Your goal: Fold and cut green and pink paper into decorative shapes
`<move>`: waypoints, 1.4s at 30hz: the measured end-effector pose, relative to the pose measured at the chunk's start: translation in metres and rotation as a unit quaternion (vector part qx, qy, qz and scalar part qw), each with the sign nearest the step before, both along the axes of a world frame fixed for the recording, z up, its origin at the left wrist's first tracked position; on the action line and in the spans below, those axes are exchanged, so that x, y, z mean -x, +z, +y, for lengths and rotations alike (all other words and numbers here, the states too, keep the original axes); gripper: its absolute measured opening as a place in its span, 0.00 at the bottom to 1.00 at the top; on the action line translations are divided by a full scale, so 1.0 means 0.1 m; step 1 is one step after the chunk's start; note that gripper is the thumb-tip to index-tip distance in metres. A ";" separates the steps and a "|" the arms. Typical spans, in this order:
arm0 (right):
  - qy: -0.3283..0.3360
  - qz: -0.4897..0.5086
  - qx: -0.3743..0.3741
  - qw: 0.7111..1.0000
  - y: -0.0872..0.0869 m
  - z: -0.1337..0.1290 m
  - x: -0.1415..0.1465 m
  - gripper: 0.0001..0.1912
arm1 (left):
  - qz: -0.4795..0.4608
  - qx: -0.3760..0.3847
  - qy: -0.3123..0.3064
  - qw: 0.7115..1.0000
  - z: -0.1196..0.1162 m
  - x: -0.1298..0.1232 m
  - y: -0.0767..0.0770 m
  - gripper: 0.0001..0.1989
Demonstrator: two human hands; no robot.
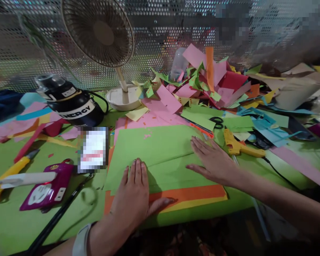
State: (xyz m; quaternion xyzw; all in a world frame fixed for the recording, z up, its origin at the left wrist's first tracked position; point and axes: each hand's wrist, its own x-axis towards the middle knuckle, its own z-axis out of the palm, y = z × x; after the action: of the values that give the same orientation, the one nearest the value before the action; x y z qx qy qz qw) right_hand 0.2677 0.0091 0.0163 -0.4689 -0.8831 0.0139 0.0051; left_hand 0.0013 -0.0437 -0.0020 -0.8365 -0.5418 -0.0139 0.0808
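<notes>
A green paper sheet [149,145] with a long crease across it lies on top of an orange sheet [202,192] and a yellow one [181,206]. My left hand [134,188] rests flat on its lower left part, fingers together and thumb stretched out. On the right side, my right hand [210,158] lies flat with the fingers spread near the crease. Neither hand grips anything. Pink paper [138,119] shows behind the green sheet. Close beyond my right fingertips lies an orange cutter knife [202,131], with black-handled scissors [217,122] behind it.
Right of my right hand lies a yellow glue gun [236,144]. A heap of paper scraps [192,85] sits at the back. On the left are a phone [93,149], a purple power strip [48,185], a yellow cutter [13,170], a dark bottle [72,99] and a fan [104,33].
</notes>
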 end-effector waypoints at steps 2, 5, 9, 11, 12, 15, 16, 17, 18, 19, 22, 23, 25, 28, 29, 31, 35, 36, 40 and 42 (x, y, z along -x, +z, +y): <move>0.023 0.002 0.008 1.000 0.07 -0.03 0.20 0.43 | -0.004 0.004 -0.006 1.000 0.00 0.00 0.00 0.64; 0.114 0.014 0.041 0.993 0.08 -0.06 0.54 0.39 | -0.003 0.011 -0.014 1.000 0.00 0.02 -0.02 0.63; 0.157 0.020 0.073 0.985 -0.01 -0.05 0.75 0.39 | 0.009 -0.007 -0.040 0.999 -0.01 0.08 -0.09 0.60; 0.145 0.021 0.075 0.986 -0.04 -0.04 0.68 0.41 | 0.006 -0.018 -0.048 0.999 -0.01 0.11 -0.11 0.59; 0.133 0.022 0.073 0.988 -0.05 -0.04 0.61 0.41 | 0.005 -0.021 -0.050 0.999 -0.01 0.11 -0.11 0.59; 0.086 0.012 0.054 0.995 -0.06 -0.05 0.33 0.40 | 0.006 -0.030 -0.047 0.998 -0.01 0.10 -0.10 0.59; 0.069 0.004 0.043 0.997 -0.05 -0.06 0.23 0.40 | 0.008 -0.033 -0.044 0.998 0.00 0.09 -0.09 0.59; 0.054 -0.005 0.030 0.998 -0.05 -0.07 0.13 0.40 | 0.010 -0.036 -0.040 0.999 0.00 0.08 -0.08 0.59; 0.042 -0.014 0.015 0.999 -0.05 -0.08 0.03 0.40 | 0.012 -0.038 -0.036 0.999 -0.01 0.08 -0.08 0.60; 0.029 -0.021 -0.002 0.999 -0.06 -0.10 -0.06 0.40 | 0.013 -0.039 -0.036 0.999 -0.01 0.08 -0.08 0.60; -0.001 -0.031 -0.050 0.998 -0.05 -0.13 -0.26 0.39 | 0.017 -0.033 -0.044 0.998 -0.01 0.08 -0.07 0.59; -0.009 -0.031 -0.063 0.997 -0.05 -0.13 -0.29 0.38 | 0.016 -0.029 -0.048 0.998 0.00 0.09 -0.06 0.59; -0.022 -0.025 -0.091 0.995 -0.02 -0.12 -0.31 0.35 | 0.007 -0.026 -0.057 0.998 0.03 0.11 -0.04 0.58; -0.035 0.018 -0.139 0.990 0.03 -0.04 -0.23 0.24 | -0.008 -0.032 -0.075 0.997 0.12 0.15 -0.01 0.55; -0.030 0.037 -0.144 0.988 0.04 -0.01 -0.18 0.20 | -0.010 -0.035 -0.079 0.996 0.16 0.16 0.00 0.53; -0.007 0.075 -0.119 0.990 0.04 0.05 -0.09 0.14 | -0.012 -0.037 -0.083 0.996 0.22 0.18 0.01 0.51; 0.013 0.137 -0.001 0.991 0.00 0.12 0.08 0.09 | -0.011 -0.025 -0.088 0.996 0.27 0.21 0.01 0.49; 0.010 0.147 0.022 0.989 -0.01 0.13 0.10 0.07 | -0.012 -0.023 -0.090 0.996 0.28 0.21 0.02 0.49; 0.007 0.167 0.081 0.983 -0.01 0.21 0.14 0.04 | -0.021 -0.053 -0.098 0.994 0.37 0.20 0.10 0.45; 0.007 0.178 0.106 0.978 0.02 0.29 0.12 0.04 | -0.024 -0.080 -0.120 0.989 0.46 0.15 0.15 0.37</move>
State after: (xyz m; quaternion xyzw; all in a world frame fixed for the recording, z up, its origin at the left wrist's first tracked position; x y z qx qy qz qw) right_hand 0.2556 0.0379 0.0184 -0.4503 -0.8650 0.1908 0.1126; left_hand -0.0140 0.0020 0.0131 -0.8856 -0.4367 -0.0870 0.1319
